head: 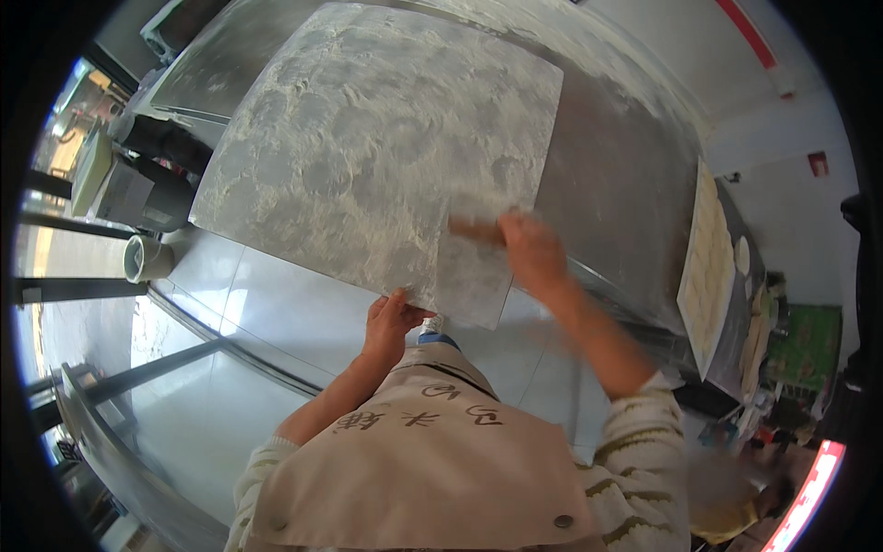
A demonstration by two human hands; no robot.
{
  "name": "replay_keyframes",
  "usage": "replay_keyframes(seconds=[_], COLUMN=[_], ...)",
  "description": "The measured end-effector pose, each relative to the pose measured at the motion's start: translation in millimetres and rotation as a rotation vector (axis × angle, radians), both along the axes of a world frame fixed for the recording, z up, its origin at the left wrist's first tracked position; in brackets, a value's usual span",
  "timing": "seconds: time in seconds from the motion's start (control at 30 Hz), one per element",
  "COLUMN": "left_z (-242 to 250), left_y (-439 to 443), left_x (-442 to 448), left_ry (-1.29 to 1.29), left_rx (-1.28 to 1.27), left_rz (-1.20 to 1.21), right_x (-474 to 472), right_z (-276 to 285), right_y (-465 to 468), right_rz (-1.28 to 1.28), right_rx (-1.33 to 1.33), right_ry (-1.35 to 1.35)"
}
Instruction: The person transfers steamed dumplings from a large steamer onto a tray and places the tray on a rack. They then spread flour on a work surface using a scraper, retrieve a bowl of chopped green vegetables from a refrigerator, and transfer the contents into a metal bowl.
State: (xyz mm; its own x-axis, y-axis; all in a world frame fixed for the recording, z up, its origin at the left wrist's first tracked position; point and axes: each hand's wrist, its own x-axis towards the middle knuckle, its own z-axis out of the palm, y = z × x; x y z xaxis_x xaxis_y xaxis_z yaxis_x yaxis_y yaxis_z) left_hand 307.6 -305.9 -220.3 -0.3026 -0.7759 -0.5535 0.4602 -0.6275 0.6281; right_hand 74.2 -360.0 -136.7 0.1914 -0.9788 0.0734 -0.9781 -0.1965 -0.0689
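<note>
A large flat grey board (386,138), dusted with flour and marked with round prints, lies partly over the metal worktable and sticks out past its near edge. My left hand (393,321) grips the board's near edge, thumb on top. In my right hand (534,248) is the handle of a brown, brush-like tool (476,230), blurred by motion, over the board's near right part. A strip of board below the tool (472,276) has much less flour than the area to its left. The tool's working end cannot be made out clearly.
The metal worktable (621,186) extends to the right, with flour along its far side. At its right end a white tray (707,276) holds pale dough pieces. A whitish bucket (148,259) stands on the tiled floor at left, near dark containers. A person in yellow is partly visible at lower right.
</note>
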Motion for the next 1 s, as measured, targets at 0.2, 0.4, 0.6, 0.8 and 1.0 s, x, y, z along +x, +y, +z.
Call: replay_keyframes(seconds=[0.2,0.4,0.6,0.8,1.0], left_z=[2.2,-4.1,-4.5,-1.5,3.5], left_y=[-2.3,-1.2,-0.4,-1.8,0.7], left_x=[-15.1,-8.7,-13.4,-15.2,5.0], left_ry=[0.023,-0.027,-0.012,0.017,0.069], left_rx=[-0.015,0.032,0.032,0.056,0.042], left_rz=[-0.029,0.062,0.092,0.063,-0.061], right_x=[-120.9,-54.9,-47.1,-116.6,-116.6], right_z=[13.3,54.5,15.3,-9.2,46.9], right_y=[-205.4,-54.1,17.6,-189.6,-183.2], right_rz=[-0.234,0.113,0.172,-0.178,-0.038], right_rx=[-0.114,0.155,0.122,-0.086,-0.100], right_ry=[0.099,-0.164,-0.030,0.021,-0.026])
